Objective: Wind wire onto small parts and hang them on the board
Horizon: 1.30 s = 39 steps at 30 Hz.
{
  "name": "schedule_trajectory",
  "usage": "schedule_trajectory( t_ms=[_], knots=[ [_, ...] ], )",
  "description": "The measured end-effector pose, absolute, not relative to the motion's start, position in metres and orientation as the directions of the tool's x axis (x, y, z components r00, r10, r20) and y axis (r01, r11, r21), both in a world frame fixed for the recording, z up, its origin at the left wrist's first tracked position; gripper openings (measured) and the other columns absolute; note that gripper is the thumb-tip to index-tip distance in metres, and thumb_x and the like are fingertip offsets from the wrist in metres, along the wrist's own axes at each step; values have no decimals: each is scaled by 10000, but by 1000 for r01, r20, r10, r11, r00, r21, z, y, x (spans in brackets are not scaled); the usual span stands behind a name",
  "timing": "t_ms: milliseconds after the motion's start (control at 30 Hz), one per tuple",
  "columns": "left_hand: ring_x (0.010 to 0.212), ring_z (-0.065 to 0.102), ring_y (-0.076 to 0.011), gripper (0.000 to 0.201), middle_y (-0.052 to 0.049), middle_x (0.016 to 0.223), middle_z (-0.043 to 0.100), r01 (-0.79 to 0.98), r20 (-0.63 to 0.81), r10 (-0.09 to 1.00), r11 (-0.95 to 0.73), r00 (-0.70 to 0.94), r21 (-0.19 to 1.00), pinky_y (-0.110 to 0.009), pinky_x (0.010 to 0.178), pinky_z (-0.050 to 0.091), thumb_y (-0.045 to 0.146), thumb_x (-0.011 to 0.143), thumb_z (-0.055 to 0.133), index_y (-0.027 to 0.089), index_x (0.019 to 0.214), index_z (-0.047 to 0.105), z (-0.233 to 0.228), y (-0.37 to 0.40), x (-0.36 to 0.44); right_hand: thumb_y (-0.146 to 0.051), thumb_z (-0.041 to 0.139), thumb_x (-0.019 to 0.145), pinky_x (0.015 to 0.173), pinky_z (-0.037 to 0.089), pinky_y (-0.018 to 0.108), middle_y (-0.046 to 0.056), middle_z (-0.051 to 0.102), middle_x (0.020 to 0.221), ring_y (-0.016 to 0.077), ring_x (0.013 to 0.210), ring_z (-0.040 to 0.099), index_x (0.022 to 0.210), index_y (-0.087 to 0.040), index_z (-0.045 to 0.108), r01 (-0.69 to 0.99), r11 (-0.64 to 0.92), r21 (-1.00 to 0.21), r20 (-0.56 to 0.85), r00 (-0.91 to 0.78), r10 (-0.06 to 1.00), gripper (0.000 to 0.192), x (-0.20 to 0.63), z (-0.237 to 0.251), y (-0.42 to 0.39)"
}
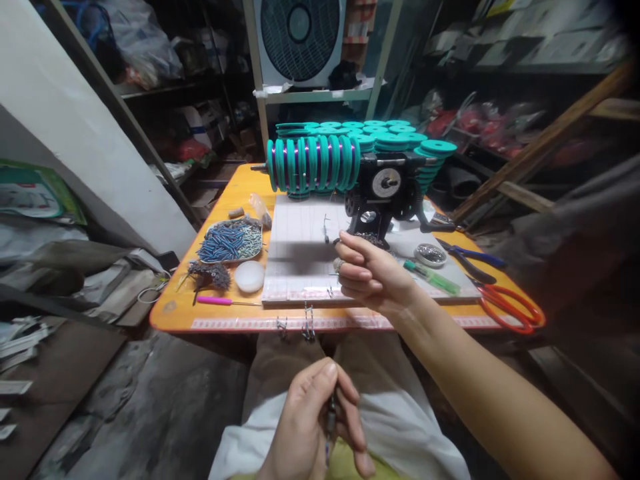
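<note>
My left hand (313, 417) is low over my lap, its fingers closed round a thin dark piece (331, 419) with a bluish lower end, mostly hidden. Over the white board (300, 267), my right hand (367, 273) is closed, thumb against forefinger, at a small dark bit (337, 241) too small to name. A fine wire-like piece (326, 228) shows just left of those fingertips. Behind the hand stands a black hand-cranked winder (385, 183); its shaft carries a row of teal spools (313, 163) wound with purple line.
More teal spools (395, 140) are stacked behind. On the left are a dish of blue pieces (223, 243), a white round lid (249, 276) and a pink-handled tool (215, 301). To the right lie pliers (473, 260), red scissors (510, 310), a green tool (435, 277) and a small dish (430, 254).
</note>
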<state>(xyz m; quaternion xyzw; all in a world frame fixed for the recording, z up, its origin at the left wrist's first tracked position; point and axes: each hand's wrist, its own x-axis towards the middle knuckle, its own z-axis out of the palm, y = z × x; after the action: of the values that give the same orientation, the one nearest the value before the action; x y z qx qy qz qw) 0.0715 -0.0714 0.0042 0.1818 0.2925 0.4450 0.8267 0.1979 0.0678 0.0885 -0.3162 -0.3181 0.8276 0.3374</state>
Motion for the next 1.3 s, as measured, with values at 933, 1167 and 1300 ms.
schedule_trajectory(
  t_ms=[933,1167,1300],
  knots=[
    [298,207,-19,403,70,406,296,-681,-139,815,552,563,482,-106,352,283,264,956,229,143,781,571,-15,-91,55,-536,599,733,444,407,64,13,499,716,-31,547,508,925,-38,453,-75,-526,-847,-343,-680,648,553,195,5,-27],
    [326,307,-30,379,34,462,421,-683,-164,813,564,559,465,-137,368,299,392,930,351,115,904,608,-24,-93,53,-516,486,827,541,401,52,-17,461,641,-49,546,480,1136,-76,412,5,-416,-909,-275,-757,593,543,203,10,-28],
    [340,271,-16,342,56,469,414,-599,-293,754,650,589,469,-132,375,243,470,855,528,132,888,565,-19,-94,48,-474,565,780,603,380,-21,53,542,865,-80,723,496,1004,-58,551,162,-230,-960,-276,-702,656,473,208,14,-29]
  ],
)
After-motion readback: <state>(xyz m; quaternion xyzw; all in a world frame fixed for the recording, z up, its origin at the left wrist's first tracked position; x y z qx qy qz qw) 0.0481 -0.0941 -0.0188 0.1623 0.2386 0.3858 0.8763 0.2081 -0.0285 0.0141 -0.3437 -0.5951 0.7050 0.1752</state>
